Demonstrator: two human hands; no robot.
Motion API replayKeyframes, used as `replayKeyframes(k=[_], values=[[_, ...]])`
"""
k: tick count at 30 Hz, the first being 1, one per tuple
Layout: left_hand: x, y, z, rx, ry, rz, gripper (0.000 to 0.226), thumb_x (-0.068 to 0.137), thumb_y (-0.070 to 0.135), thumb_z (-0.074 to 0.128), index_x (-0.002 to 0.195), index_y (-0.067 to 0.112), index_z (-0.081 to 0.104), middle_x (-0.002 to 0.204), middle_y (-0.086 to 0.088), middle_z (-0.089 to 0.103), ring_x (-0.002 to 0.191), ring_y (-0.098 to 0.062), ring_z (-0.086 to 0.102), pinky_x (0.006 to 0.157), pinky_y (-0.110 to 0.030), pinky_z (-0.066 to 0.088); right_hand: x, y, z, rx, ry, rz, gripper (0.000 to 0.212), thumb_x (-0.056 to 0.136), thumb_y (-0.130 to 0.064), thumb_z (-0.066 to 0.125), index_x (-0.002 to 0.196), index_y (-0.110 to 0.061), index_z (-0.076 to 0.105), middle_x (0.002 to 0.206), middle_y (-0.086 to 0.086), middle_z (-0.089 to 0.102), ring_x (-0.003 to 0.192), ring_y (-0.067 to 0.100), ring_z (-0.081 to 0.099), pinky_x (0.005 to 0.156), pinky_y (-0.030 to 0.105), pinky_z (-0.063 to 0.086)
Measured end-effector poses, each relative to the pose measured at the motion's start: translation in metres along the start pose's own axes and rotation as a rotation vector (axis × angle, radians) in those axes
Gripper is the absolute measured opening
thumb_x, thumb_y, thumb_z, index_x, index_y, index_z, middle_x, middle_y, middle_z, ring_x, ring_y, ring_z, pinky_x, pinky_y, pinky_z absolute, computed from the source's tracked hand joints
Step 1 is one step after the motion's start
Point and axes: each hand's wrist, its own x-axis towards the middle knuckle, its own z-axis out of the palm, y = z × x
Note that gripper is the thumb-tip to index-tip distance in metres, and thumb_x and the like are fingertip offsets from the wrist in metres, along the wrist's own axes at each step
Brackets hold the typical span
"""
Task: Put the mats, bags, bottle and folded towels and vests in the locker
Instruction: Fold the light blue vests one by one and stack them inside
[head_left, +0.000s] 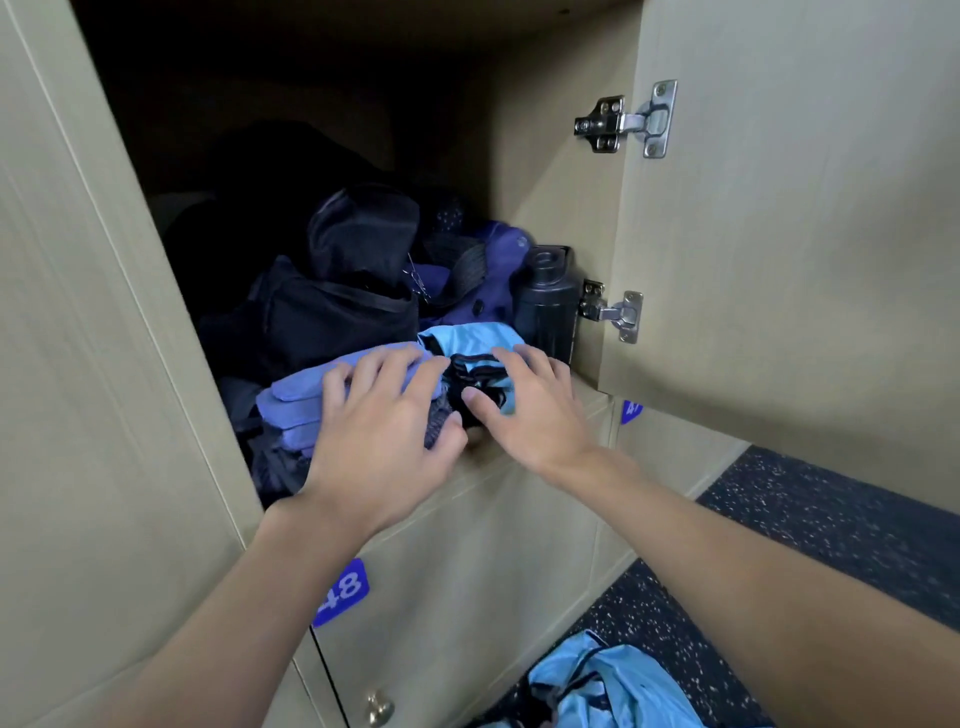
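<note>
The open locker (550, 208) holds black bags (332, 312), a purple rolled mat (488, 270) and a black bottle (548, 306) at its right wall. At the front edge lies a stack of folded purple towels (291, 410). A folded light-blue vest with black trim (472, 340) rests on top of the stack. My left hand (379, 431) presses flat on the towels with spread fingers. My right hand (524, 410) touches the vest's front fold with relaxed fingers. Another light-blue vest (608, 686) lies unfolded on the floor below.
The locker door (789, 234) stands open at the right on two metal hinges (628, 119). Below is a closed locker with a blue tag marked 48 (343, 592) and a knob (379, 706). The floor (831, 525) is dark and speckled.
</note>
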Motion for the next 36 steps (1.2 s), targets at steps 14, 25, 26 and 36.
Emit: replayKeyframes(k=[14,25,26,36], values=[[-0.121,0.081,0.048,-0.313,-0.648,0.164,0.033,0.091,0.036,0.052,0.117,0.022,0.066,0.108,0.003,0.069,0.109,-0.022,0.059,0.101,-0.038,0.042,-0.212,0.093,0.013,0.014,-0.178,0.354,0.04,0.098,-0.039,0.051,0.128,-0.014,0.056,0.124,0.012,0.058,0.117,0.031,0.052,0.1,0.044,0.043],[-0.28,0.074,0.17,-0.275,-1.058,0.095,0.036,0.093,0.038,0.058,0.123,0.018,0.058,0.119,-0.002,0.062,0.111,-0.026,0.059,0.091,-0.035,0.046,-0.392,0.158,0.111,-0.103,-0.615,0.552,0.05,0.099,-0.047,0.045,0.144,-0.026,0.041,0.147,-0.003,0.042,0.139,0.02,0.034,0.11,0.038,0.028],[-0.292,0.072,0.177,-0.26,-1.08,0.101,0.037,0.092,0.039,0.058,0.123,0.019,0.057,0.12,-0.001,0.062,0.113,-0.025,0.058,0.094,-0.036,0.045,-0.4,0.16,0.117,-0.098,-0.642,0.557,0.052,0.099,-0.047,0.046,0.146,-0.026,0.039,0.149,-0.004,0.04,0.14,0.019,0.032,0.112,0.038,0.026],[-0.276,0.113,0.214,-0.364,-0.813,0.263,0.03,0.097,0.035,0.055,0.124,0.022,0.059,0.119,0.004,0.058,0.114,-0.019,0.051,0.096,-0.033,0.037,-0.394,0.188,0.126,-0.14,-0.544,0.516,0.043,0.099,-0.042,0.045,0.139,-0.026,0.043,0.137,-0.005,0.047,0.129,0.019,0.039,0.106,0.038,0.029]])
